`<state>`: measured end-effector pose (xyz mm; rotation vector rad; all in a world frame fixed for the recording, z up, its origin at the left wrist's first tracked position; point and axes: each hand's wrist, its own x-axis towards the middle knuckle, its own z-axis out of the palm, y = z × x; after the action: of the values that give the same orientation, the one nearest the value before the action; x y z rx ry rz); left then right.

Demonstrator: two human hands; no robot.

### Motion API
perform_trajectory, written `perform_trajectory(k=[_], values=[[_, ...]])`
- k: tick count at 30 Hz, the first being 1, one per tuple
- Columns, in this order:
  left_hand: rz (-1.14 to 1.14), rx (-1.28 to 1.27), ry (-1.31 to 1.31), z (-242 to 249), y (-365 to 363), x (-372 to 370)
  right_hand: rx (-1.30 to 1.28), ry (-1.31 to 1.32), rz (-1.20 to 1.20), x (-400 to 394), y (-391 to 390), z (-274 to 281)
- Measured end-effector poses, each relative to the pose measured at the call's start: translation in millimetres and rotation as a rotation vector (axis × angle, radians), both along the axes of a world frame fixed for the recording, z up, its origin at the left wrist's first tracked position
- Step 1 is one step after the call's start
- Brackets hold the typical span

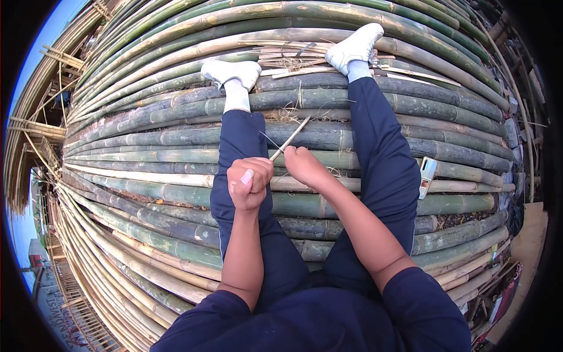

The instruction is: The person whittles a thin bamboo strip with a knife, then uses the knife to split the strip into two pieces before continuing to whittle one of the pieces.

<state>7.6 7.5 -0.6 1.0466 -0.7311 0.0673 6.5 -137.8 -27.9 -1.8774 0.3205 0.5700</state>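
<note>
- Left hand (251, 182): my fingers are clamped round the lower end of a thin stick (291, 136), held between my legs above the bamboo poles (319, 205), its free end slanting far and to the right.
- Right hand (306, 167): my curled fingertips are together on a thin strand (270, 141), which crosses the stick just beyond my left fist.
- Good practice, in my judgement: a firm left fist and low, even right-hand tension should suit so slender a stick; my left fingers are best well clear of the crossing.
- Surroundings: loose shavings (287, 112) lie farther off, between my lower legs; a phone (427, 176) rests to the right, beside my right leg.
- Obscured: my left fist covers the stick's near end. I cannot tell the strand's material, or whether my right hand conceals anything more.
</note>
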Motion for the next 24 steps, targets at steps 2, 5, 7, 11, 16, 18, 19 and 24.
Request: perform_trajectory(k=[2, 5, 7, 11, 16, 18, 19, 24], values=[[-0.022, 0.009, -0.005, 0.7, -1.9, -3.3, -0.146, 0.07, -0.175, 24.9, -4.9, -66.1], [-0.057, 0.033, -0.005, -2.6, -7.1, -9.5, -0.154, 0.08, -0.266, 44.0, -24.6, -136.7], [-0.04, 0.027, -0.006, -0.4, -7.8, -8.7, -0.069, 0.107, -0.294, 44.3, -22.0, -128.1], [-0.001, -0.015, 0.011, 0.8, 0.2, -0.5, 0.029, 0.021, -0.175, 8.6, 4.4, -47.7], [-0.002, -0.011, -0.01, 0.5, -3.2, -0.5, -0.188, 0.039, -0.266, 28.1, -12.1, -96.1], [-0.001, -0.018, -0.03, 0.7, -6.6, -2.7, -0.257, -0.07, -0.295, 35.7, -17.9, -143.6], [-0.001, -0.024, -0.045, 0.8, -6.0, -2.2, -0.059, 0.081, -0.36, 37.0, -16.8, -139.2], [0.008, -0.064, 0.008, -3.0, 11.2, 6.9, 0.238, 0.229, -0.055, 4.6, -3.4, -9.8]])
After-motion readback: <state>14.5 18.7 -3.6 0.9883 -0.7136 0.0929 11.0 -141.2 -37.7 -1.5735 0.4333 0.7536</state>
